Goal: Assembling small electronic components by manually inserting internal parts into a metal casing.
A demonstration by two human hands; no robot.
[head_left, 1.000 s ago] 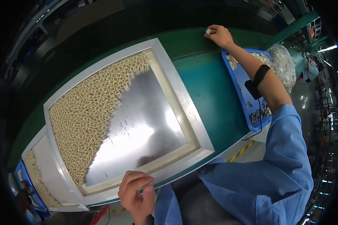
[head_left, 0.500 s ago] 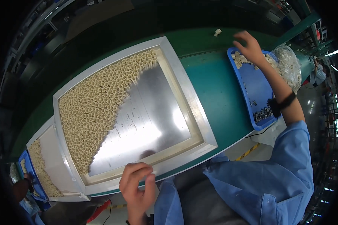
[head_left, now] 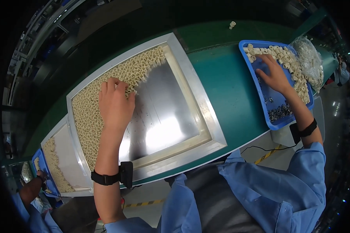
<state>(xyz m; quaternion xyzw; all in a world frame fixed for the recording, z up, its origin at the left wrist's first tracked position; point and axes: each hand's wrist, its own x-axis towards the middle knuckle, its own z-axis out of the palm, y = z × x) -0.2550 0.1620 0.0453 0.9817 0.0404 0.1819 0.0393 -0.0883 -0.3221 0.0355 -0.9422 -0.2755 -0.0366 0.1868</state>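
Short cream plastic tube pieces (head_left: 91,105) stand packed close together on a shiny metal plate (head_left: 165,105) inside a pale frame (head_left: 206,112). My left hand (head_left: 116,99) is at the slanted edge of this packed field, fingers curled down and thumb close to the index finger. Whatever they grip blends with the pieces around it. Over the blue tray (head_left: 273,125) at the right, my right hand (head_left: 275,73) has its thumb and fingers apart, nothing seen between them. Loose cream pieces (head_left: 287,60) lie by its fingertips along the tray's far and right sides.
Small dark metal parts (head_left: 280,112) are heaped at the tray's near end. A clear plastic bag (head_left: 310,64) rests against its right side. One cream piece (head_left: 232,25) stands alone at the back. Another person's hand (head_left: 41,175) is at a second blue tray, far left.
My left hand has moved from the frame's near edge up and forward onto the packed pieces. My right hand has come down and nearer, into the blue tray. The view has shifted slightly.
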